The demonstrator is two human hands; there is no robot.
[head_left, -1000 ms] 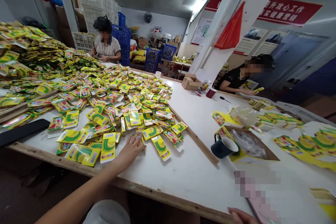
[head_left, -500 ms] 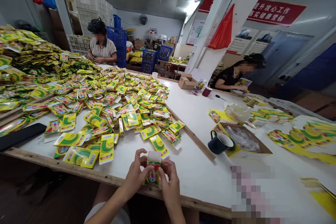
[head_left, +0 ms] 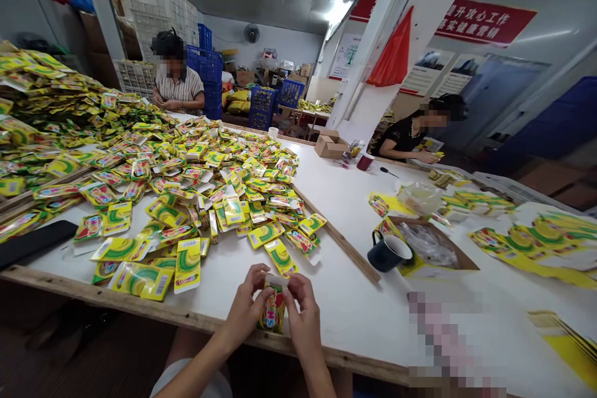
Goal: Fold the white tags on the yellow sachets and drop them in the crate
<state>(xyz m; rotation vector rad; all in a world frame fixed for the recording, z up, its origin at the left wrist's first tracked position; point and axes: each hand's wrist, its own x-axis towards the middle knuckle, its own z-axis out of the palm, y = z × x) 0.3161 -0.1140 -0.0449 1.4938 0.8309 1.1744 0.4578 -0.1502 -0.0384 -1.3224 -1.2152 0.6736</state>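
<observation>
A small yellow and green crayon box (head_left: 273,312) with a red picture on its front stands near the table's front edge, between my hands. Its white top flap (head_left: 277,280) is bent over at the upper end. My left hand (head_left: 249,301) grips the left side, with thumb on the front and fingers curled behind. On the right side, my right hand (head_left: 302,305) holds the box the same way, fingertips by the flap. Just beyond my hands lies a loose yellow box (head_left: 281,258). The back of the held box is hidden.
A large heap of similar small boxes (head_left: 196,155) covers the left and middle. A wooden strip (head_left: 336,233) runs along its right side. Farther right are a dark mug (head_left: 388,251) and an open carton (head_left: 448,255). Two co-workers sit across the table, one at left (head_left: 180,84), another at right (head_left: 405,137).
The box's white top flap, upright before, is now bent down under my fingertips. Both hands have stayed at the same place on the box. The view has shifted slightly.
</observation>
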